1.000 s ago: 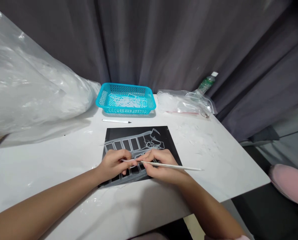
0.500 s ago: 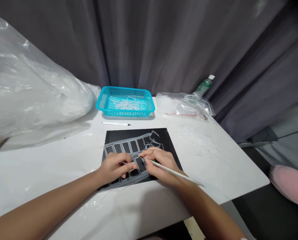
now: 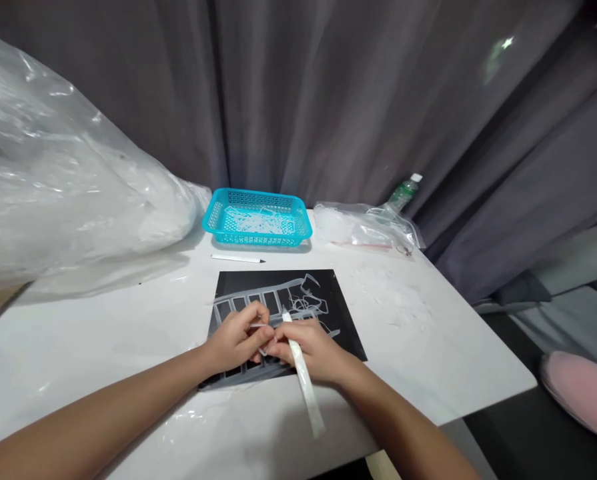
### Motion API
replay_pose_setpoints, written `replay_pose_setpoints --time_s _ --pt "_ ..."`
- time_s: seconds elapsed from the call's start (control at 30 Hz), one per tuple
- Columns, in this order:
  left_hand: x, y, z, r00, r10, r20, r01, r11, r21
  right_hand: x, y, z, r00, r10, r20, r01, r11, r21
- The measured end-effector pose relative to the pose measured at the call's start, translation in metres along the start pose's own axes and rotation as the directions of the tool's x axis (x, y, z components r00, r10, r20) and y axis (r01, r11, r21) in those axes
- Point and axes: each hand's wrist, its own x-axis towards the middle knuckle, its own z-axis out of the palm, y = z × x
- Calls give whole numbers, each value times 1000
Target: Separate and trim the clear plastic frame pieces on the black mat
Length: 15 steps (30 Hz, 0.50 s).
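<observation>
A black board lies on the white table, with a translucent ladder-shaped plastic sheet over it. Above the board, my left hand pinches a small translucent strip. My right hand is closed, its fingertips meeting those of my left hand at the strip. A white pen-like tool is held in my right hand, its dark tip pointing away from me and its blurred rear end towards me. Thin loose strands lie on the board beyond my right hand.
Behind the board are a blue basket with clear scraps and a white pencil. A big plastic bag fills the left. Back right are a clear bag and a green bottle. Scraps lie right of the board.
My right hand has moved left and slightly nearer to me, to my left fingertips. The white tool has swung from pointing at the sheet to lying across my right fingers. The camera view has shifted slightly.
</observation>
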Motion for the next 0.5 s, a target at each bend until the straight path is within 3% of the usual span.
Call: replay_pose_setpoints --time_s 0.07,0.17,0.23,0.3,0.4,0.5 --pt "2 -2 1 1000 22 -14 -22 1000 -23 3 0 -4 999 6 -39 -7 999 -39" --pt "5 -3 2 987 96 -130 -97 995 -6 20 4 -23 980 77 -184 -82 996 -20" --pt "7 0 1 968 140 -209 -121 987 102 43 7 -42 949 121 -290 -129 992 -9" --pt "7 6 -2 957 186 -221 -121 953 279 73 12 -60 929 115 -352 -141 989 -48" --pt "6 15 -7 953 277 -119 -161 801 577 119 22 -79 887 112 -449 -160 985 -70" --pt "7 17 -10 944 328 -16 -195 597 779 138 35 -80 866 164 -473 -199 980 -23"
